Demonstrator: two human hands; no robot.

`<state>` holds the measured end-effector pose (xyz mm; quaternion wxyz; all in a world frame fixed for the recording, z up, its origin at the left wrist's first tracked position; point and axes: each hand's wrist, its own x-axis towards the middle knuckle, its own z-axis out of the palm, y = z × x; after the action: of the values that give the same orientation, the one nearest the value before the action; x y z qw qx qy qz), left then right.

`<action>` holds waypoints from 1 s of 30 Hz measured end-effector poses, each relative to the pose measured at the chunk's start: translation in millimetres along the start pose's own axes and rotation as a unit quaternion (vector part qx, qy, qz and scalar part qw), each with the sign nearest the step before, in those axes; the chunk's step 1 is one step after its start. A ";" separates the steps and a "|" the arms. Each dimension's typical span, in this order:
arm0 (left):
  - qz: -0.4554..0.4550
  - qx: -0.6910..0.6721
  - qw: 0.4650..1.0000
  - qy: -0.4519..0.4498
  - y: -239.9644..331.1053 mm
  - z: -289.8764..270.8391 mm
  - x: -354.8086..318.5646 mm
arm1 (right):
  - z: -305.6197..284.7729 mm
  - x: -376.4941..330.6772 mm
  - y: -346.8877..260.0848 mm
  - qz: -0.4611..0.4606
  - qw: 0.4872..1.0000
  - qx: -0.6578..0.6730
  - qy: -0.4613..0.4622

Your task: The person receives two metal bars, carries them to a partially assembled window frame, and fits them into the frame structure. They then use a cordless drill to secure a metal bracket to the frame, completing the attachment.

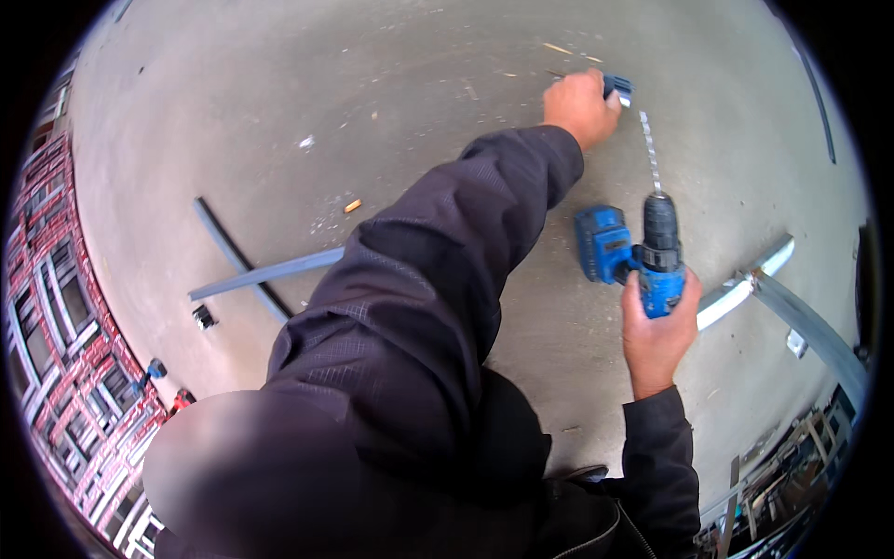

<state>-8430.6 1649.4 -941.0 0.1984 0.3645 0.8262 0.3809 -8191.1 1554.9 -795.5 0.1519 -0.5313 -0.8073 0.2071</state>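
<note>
My right hand (656, 326) is wrapped around the back of a blue and black cordless drill (662, 247). A long spiral drill bit (650, 149) sticks out of its chuck, pointing away from me, and the blue battery (601, 244) lies toward the left. Farther out, my left hand (579, 104) is closed on a small dark piece with a bright metal edge (618, 88); my fingers hide part of it, so its kind is unclear. The bit's tip is close to that piece, apparently with a small gap between them.
On the concrete floor (447, 88) at left, two metal bars (265, 273) cross each other. Joined metal profiles (731, 296) stand at right. A small orange piece (352, 206) and wood slivers lie about. Red and white frames (56, 279) are stacked far left; scrap (792, 475) fills the lower right.
</note>
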 end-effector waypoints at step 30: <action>-0.221 -0.053 0.974 0.018 -164.0 -261.7 -369.2 | 1.3 7.1 33.2 -0.024 0.999 -0.039 -0.026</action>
<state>-8421.1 1171.5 -884.3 0.2821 0.1545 0.8683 0.3776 -8168.0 1572.9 -812.8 0.1153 -0.5114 -0.8311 0.1853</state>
